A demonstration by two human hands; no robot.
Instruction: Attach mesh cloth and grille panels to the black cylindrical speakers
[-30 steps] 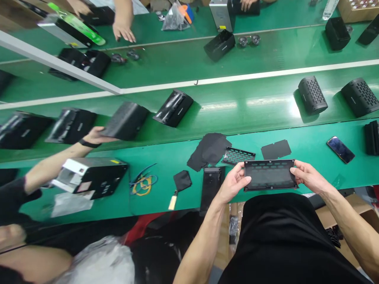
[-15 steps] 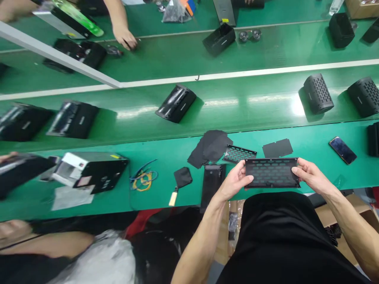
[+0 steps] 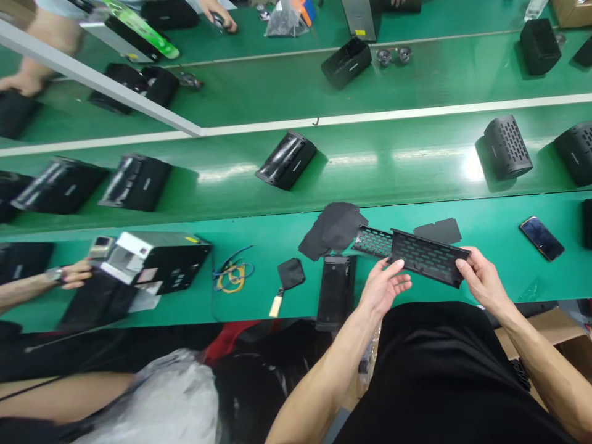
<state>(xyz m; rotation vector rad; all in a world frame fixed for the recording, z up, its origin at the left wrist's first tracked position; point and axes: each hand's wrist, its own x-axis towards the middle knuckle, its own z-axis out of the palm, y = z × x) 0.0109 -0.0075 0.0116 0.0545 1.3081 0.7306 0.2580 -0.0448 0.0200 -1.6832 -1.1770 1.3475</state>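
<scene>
My right hand (image 3: pixel 483 280) grips the right end of a black perforated panel (image 3: pixel 428 258), thumb on its face. My left hand (image 3: pixel 383 285) pinches the panel's lower left corner between thumb and index finger, the other fingers curled loosely below. The panel is raised above the table's front edge and slopes down to the right. Just behind its left end lies a second perforated panel (image 3: pixel 372 240). Left of that are a pile of thin black sheets (image 3: pixel 340 225) and a black speaker housing (image 3: pixel 336 290) near the table edge. A single black sheet (image 3: pixel 439 230) lies behind the held panel.
A phone (image 3: pixel 542 238) lies at right. Coiled cables (image 3: pixel 232 277), a black pouch with a tag (image 3: pixel 291 274) and a white-and-black device (image 3: pixel 161 262) are at left. A co-worker's hand (image 3: pixel 76 274) is beside it. Several speaker housings (image 3: pixel 287 160) stand on the green line behind.
The held panel has tilted from level, its left end rising and its right end dropping. My left hand's lower fingers have loosened. At left, a co-worker has set a black housing down.
</scene>
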